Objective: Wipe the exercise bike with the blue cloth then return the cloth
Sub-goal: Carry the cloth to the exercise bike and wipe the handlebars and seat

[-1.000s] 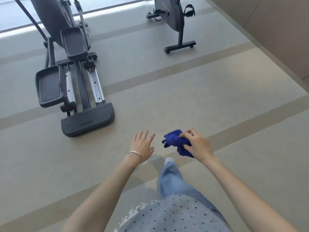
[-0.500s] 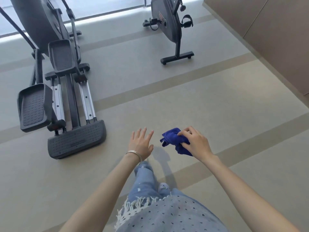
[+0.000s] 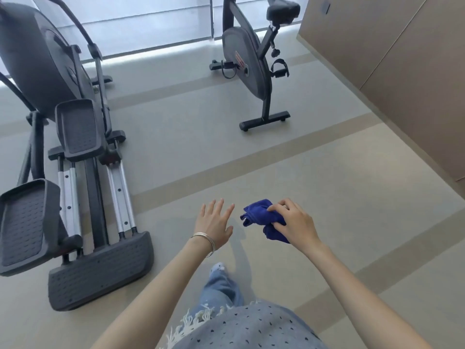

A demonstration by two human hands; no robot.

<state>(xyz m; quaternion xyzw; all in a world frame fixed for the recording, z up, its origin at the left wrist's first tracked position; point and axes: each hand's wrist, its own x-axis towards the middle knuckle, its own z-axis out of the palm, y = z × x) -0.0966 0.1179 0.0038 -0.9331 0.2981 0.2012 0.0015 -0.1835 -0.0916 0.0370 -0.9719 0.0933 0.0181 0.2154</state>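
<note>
Spanning the view, beige striped floor [image 3: 314, 172] lay underfoot | grey elliptical trainer [image 3: 45, 54] stood at left | exercise bike [image 3: 247, 64] stood upright ahead by window [image 3: 151, 21] | right hand [image 3: 294, 222] gripped bunched blue cloth [image 3: 254, 214] in mid-air, well apart from bike | left hand [image 3: 214, 225] beside it, fingers spread, empty | thin bangles [image 3: 206, 239] circled left wrist.

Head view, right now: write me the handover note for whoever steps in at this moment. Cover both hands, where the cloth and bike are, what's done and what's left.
Left hand: open, fingers spread, holds nothing.
Right hand: holds the bunched blue cloth in front of the body.
Exercise bike: stands ahead on the floor near the window, well apart from both hands. An elliptical trainer stands to the left.
Done: cloth is in hand.
Left, as it looks: walk up to the bike, wipe it, return the cloth. Where the cloth belongs is not in view.
</note>
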